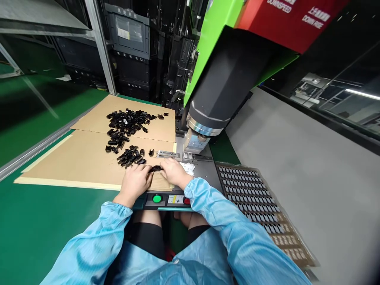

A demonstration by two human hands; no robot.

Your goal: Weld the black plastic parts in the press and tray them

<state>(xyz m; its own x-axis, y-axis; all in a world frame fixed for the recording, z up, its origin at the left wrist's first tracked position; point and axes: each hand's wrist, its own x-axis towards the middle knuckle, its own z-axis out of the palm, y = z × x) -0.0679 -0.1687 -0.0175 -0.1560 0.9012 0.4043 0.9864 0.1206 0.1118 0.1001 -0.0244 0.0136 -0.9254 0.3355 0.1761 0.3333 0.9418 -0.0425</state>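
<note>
left hand (135, 180) and right hand (175, 172) pinching one small black part (155, 169) between fingertips; best kept level, clear of loose pile (124, 130) on cardboard (80, 158).

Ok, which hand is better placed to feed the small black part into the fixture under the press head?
Probably the right hand. It lies nearest the fixture below the press head, and both hands pinch the black part. The left hand sits by the pile of black parts.

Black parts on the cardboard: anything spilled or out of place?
Nothing is off the cardboard. The black parts lie in a loose heap, with a few strays toward the machine. Both hands, left and right, hold one part.
</note>
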